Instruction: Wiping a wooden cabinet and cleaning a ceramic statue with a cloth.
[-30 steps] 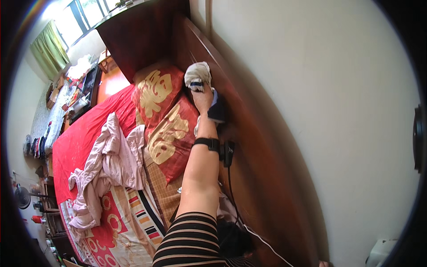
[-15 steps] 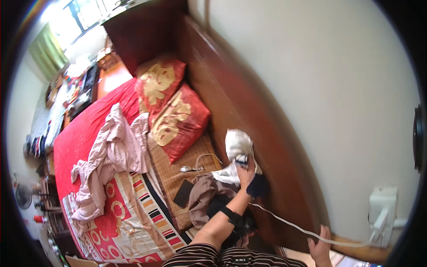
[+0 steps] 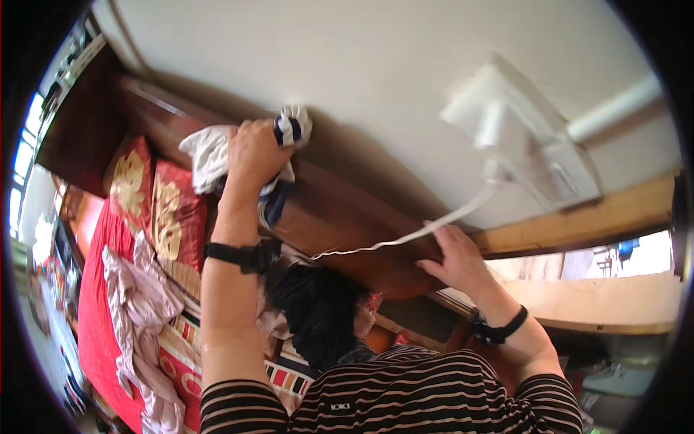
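While left fingers (image 3: 250, 133) clutch cloth (image 3: 204, 152) | it has moved up the headboard (image 3: 347, 210) | right fingers (image 3: 448, 241) spread apart

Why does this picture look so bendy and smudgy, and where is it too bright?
In the head view, the fisheye lens bends the brown board and the corners are black; in that same head view, the white plug looks blurry, the window glares white, and a soft shadow falls on the wall beside the cloth.

On the bed (image 3: 95, 318) you have two red-and-gold pillows (image 3: 179, 210) and a crumpled pink garment (image 3: 144, 296), with a white socket (image 3: 546, 137) on the wall (image 3: 369, 61).
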The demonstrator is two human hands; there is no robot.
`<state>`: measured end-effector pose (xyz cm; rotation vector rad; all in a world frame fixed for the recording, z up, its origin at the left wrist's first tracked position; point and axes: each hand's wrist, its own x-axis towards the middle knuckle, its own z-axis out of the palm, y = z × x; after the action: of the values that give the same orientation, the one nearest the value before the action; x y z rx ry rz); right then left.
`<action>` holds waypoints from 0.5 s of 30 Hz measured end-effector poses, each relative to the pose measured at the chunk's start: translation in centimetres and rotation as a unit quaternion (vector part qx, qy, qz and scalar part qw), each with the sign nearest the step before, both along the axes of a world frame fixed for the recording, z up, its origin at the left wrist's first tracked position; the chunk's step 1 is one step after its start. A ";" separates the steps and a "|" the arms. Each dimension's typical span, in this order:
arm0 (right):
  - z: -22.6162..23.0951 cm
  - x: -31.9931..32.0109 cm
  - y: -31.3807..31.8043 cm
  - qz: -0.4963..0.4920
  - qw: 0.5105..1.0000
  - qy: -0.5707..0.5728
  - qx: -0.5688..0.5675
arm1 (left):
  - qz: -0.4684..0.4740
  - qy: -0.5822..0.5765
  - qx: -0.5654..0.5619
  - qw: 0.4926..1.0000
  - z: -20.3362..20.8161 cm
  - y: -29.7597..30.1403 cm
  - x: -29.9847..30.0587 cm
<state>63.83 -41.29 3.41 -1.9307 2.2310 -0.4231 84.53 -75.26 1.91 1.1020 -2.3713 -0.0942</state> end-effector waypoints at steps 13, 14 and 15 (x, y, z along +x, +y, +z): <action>-0.7 -0.7 3.1 -0.006 0.981 -0.041 -0.191 | -0.316 -0.216 0.185 0.905 3.9 17.2 -11.2; -0.6 -0.8 3.4 0.000 0.976 -0.073 -0.204 | -0.322 -0.246 0.200 0.892 3.6 17.5 -11.8; -0.4 -0.5 3.8 0.003 0.973 -0.075 -0.219 | -0.323 -0.275 0.216 0.880 3.1 17.6 -12.0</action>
<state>63.31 -37.53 2.96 -2.0110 2.1662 -1.1036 72.49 -57.68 5.00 0.4769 -3.2673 -0.6485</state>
